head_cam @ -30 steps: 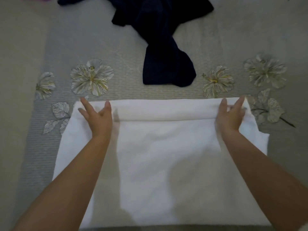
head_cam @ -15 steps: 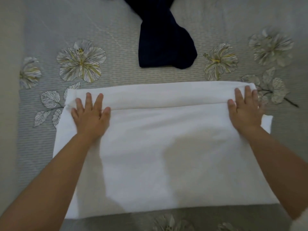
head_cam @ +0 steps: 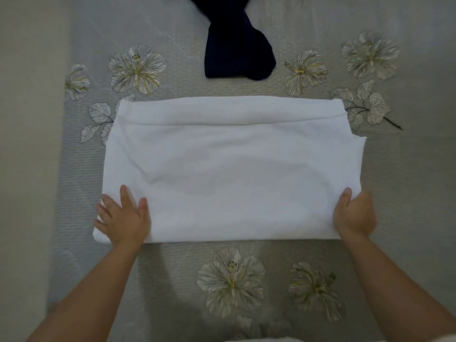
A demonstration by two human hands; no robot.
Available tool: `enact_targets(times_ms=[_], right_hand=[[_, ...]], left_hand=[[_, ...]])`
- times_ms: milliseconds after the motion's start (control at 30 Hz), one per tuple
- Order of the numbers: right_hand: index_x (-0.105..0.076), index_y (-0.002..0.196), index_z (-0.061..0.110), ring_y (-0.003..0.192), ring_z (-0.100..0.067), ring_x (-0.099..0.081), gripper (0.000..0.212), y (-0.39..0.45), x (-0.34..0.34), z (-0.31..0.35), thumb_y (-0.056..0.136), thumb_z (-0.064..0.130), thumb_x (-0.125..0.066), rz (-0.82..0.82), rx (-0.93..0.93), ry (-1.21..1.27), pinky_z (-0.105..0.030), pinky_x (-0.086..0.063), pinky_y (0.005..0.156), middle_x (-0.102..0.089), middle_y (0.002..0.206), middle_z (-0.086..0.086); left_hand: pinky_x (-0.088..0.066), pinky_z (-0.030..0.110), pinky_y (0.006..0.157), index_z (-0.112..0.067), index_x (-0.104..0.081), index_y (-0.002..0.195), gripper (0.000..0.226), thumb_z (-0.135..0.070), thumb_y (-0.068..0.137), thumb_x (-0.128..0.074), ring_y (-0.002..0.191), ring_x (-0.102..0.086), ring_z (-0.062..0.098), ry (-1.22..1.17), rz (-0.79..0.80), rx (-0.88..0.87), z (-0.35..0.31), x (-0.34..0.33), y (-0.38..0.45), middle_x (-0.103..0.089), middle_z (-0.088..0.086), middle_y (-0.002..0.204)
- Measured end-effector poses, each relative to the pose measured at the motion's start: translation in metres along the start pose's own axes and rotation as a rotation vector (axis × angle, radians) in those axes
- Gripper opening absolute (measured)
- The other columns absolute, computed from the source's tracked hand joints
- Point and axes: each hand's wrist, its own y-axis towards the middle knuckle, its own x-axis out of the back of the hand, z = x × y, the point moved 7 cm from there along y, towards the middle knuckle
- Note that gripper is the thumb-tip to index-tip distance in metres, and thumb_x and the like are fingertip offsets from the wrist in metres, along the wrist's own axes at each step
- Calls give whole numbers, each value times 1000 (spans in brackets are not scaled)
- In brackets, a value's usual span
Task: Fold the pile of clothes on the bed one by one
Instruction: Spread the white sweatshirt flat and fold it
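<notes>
A white garment [head_cam: 229,174] lies flat on the bed as a wide rectangle, with a narrow band folded over along its far edge. My left hand [head_cam: 123,218] rests flat on its near-left corner, fingers spread and straight. At the near-right corner my right hand [head_cam: 355,213] holds the cloth, thumb on top and fingers curled round the edge. A dark navy garment [head_cam: 237,53] lies crumpled beyond the white one, running out of the top of the view.
The grey bedspread [head_cam: 172,280] with printed flowers surrounds the white garment. A plain beige strip [head_cam: 27,169] runs down the left side. A sliver of pale cloth shows at the bottom edge.
Both hands slid from the far folded edge of the white garment back to its near corners. My right hand went from flat to gripping the corner. The view shifted toward me.
</notes>
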Motion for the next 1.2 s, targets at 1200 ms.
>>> enact_targets(times_ms=[1200], right_hand=[[-10, 146, 14, 115, -35, -49, 99, 16, 44, -208, 74, 40, -73, 537, -123, 129, -39, -40, 93, -46, 134, -15]], left_hand=[[-6, 41, 114, -32, -5, 147, 58, -44, 97, -31, 143, 8, 24, 559, 277, -1270, -351, -114, -250, 6, 1, 156]])
